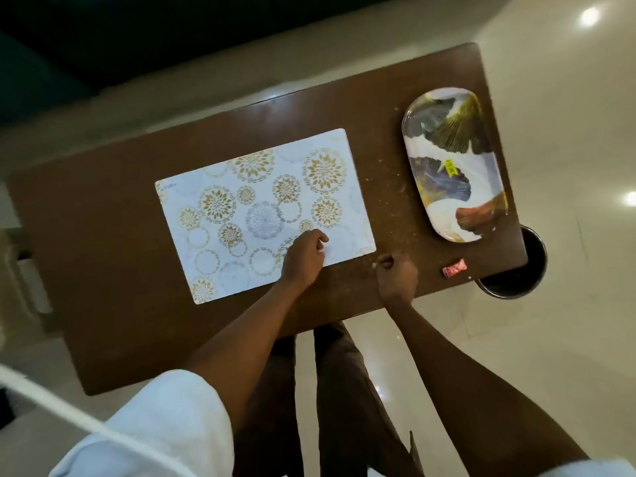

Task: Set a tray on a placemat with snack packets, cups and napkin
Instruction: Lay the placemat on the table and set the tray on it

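Brown tabletop (103, 270), seen from above. The white placemat (265, 215), printed with gold and grey medallions, lies flat near the centre, closer to the near edge. The oblong tray (454, 163), printed with leaf shapes and bearing a yellow sticker (450, 167), rests empty along the right edge, well apart from the placemat. Your left hand (304, 258) sits on the placemat's near right corner, fingers curled inward; whether they pinch anything cannot be told. Your right hand (395, 275) rests just beside that corner on bare wood, fingers closed together. A small red packet (454, 267) lies at the near right corner.
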The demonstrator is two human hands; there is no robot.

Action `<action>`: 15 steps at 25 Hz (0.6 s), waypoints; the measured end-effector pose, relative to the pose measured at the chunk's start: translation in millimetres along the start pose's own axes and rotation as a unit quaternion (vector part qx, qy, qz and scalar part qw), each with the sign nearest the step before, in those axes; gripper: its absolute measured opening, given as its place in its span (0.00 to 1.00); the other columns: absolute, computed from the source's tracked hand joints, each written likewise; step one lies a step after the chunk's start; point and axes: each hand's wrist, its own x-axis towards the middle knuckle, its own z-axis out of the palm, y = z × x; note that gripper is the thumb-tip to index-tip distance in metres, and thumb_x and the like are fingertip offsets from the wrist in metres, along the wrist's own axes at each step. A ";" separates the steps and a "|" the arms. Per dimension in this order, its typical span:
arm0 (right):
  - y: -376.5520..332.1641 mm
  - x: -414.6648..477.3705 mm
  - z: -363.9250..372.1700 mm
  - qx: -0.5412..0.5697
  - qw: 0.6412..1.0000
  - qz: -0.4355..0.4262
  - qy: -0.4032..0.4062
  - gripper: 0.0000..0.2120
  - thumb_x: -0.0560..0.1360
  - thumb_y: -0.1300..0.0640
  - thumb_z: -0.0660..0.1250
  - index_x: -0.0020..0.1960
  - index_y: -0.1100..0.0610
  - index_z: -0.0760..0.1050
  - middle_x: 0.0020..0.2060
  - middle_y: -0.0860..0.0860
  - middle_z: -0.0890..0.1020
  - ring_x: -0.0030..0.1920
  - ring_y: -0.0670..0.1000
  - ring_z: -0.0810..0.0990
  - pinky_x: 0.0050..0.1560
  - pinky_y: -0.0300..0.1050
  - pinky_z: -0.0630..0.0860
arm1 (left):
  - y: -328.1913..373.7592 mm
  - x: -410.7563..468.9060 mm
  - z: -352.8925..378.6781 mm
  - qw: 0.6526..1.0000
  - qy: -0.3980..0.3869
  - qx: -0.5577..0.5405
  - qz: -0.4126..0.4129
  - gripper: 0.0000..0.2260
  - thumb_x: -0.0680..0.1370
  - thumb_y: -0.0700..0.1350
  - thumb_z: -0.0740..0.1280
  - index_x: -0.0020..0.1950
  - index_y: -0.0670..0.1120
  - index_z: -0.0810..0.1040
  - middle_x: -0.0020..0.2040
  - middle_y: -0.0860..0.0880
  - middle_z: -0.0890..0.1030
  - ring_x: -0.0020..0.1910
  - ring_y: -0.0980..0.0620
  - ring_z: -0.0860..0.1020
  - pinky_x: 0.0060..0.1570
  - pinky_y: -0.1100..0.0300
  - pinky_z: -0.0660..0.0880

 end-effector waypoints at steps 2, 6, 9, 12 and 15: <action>10.4 15.9 -16.4 0.056 0.996 0.066 0.018 0.02 0.74 0.60 0.75 0.47 0.55 0.84 0.46 0.52 0.87 0.45 0.50 0.82 0.44 0.38 0.70 | 38.3 14.2 11.6 0.999 -0.022 0.025 0.026 0.14 0.80 0.41 0.71 0.65 0.48 0.79 0.58 0.47 0.84 0.55 0.49 0.84 0.53 0.52 0.84; 29.5 56.0 -56.9 0.189 0.966 0.140 0.111 0.12 0.73 0.70 0.65 0.47 0.60 0.85 0.46 0.55 0.87 0.49 0.55 0.84 0.57 0.45 0.78 | 122.2 69.2 16.0 0.994 0.030 0.101 0.025 0.23 0.82 0.62 0.62 0.46 0.45 0.85 0.42 0.48 0.87 0.41 0.47 0.86 0.45 0.53 0.82; 43.9 82.6 -81.6 0.299 0.914 0.197 0.193 0.11 0.73 0.69 0.65 0.50 0.62 0.83 0.46 0.57 0.86 0.46 0.53 0.82 0.54 0.42 0.76 | 177.3 121.5 6.5 0.992 0.014 0.108 0.061 0.10 0.81 0.52 0.66 0.55 0.48 0.83 0.53 0.47 0.86 0.54 0.45 0.84 0.51 0.54 0.77; 58.9 108.4 -98.4 0.406 0.838 0.284 0.230 0.13 0.72 0.66 0.70 0.55 0.60 0.81 0.44 0.51 0.82 0.41 0.48 0.79 0.42 0.38 0.75 | 228.5 175.1 -2.8 0.984 0.029 0.140 0.105 0.11 0.80 0.43 0.64 0.60 0.48 0.82 0.60 0.45 0.84 0.61 0.42 0.81 0.57 0.54 0.77; 75.5 129.3 -100.2 0.452 0.805 0.320 0.214 0.17 0.71 0.62 0.77 0.59 0.58 0.80 0.47 0.50 0.82 0.43 0.48 0.79 0.39 0.33 0.72 | 260.8 218.2 -0.3 0.976 0.013 0.171 0.134 0.12 0.79 0.45 0.67 0.61 0.45 0.79 0.64 0.42 0.82 0.61 0.43 0.81 0.56 0.55 0.80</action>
